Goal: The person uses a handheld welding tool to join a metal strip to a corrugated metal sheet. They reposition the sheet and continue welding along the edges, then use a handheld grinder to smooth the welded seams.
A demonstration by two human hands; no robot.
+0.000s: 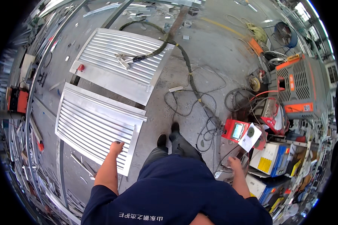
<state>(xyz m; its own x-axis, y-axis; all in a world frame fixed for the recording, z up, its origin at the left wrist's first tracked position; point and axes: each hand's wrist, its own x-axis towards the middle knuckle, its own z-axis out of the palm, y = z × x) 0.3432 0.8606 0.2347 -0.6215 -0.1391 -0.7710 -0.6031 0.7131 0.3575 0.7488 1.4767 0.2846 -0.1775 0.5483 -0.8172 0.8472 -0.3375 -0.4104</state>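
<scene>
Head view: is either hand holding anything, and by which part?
It cannot be told: a small dark patch shows at the left hand, and the right hand is unclear.

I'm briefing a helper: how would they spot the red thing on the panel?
Of two slatted silver panels on the left, take the farther one. At its near left corner sits the red thing: small, compact, unlike the long dark cable.

We are failing to make out the small dark object (119, 142) at the left hand (116, 147) or whether the right hand (234, 163) is touching anything. Our navy shirt (176, 187) is hiding our upper trousers (187, 148) and running off the lower edge; a white sheet (250, 137) is partly covering the red screen unit (229, 129).
</scene>
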